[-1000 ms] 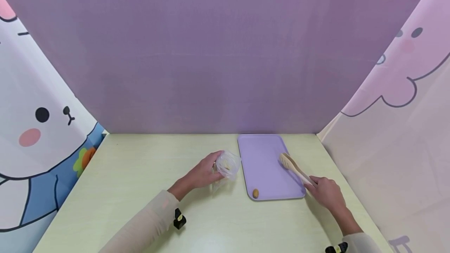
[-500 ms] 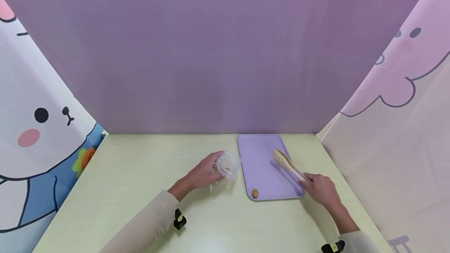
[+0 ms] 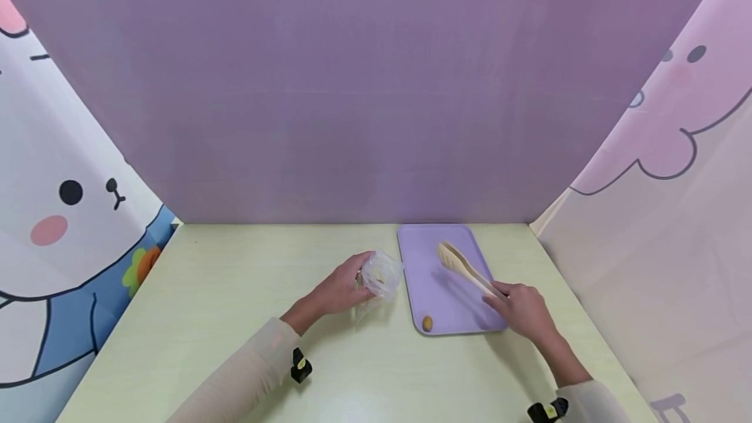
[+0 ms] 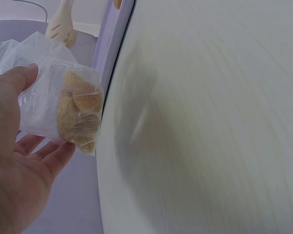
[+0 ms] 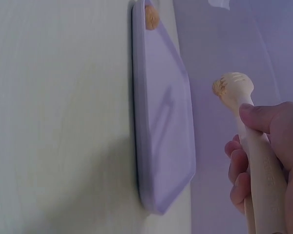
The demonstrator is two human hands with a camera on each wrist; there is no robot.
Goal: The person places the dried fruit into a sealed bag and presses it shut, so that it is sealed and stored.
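Note:
My left hand (image 3: 343,286) grips a clear plastic bag (image 3: 382,274); in the left wrist view several brown lumps (image 4: 68,112) sit inside the bag (image 4: 36,102). Cream tongs (image 3: 464,267) are held in my right hand (image 3: 525,312), their heads above the purple tray (image 3: 418,247). The right wrist view shows a brown piece (image 5: 218,87) pinched between the heads of the tongs (image 5: 239,87). Another brown piece (image 3: 427,324) lies in the tray's near left corner.
The tray stands on a pale table (image 3: 247,260), just right of the bag. A purple backdrop (image 3: 352,83) rises behind the table, with printed cloths at the left (image 3: 88,240) and right (image 3: 658,227).
My right hand has moved left, carrying the tongs from the tray's right edge to over its middle. My left hand and the bag have stayed in place.

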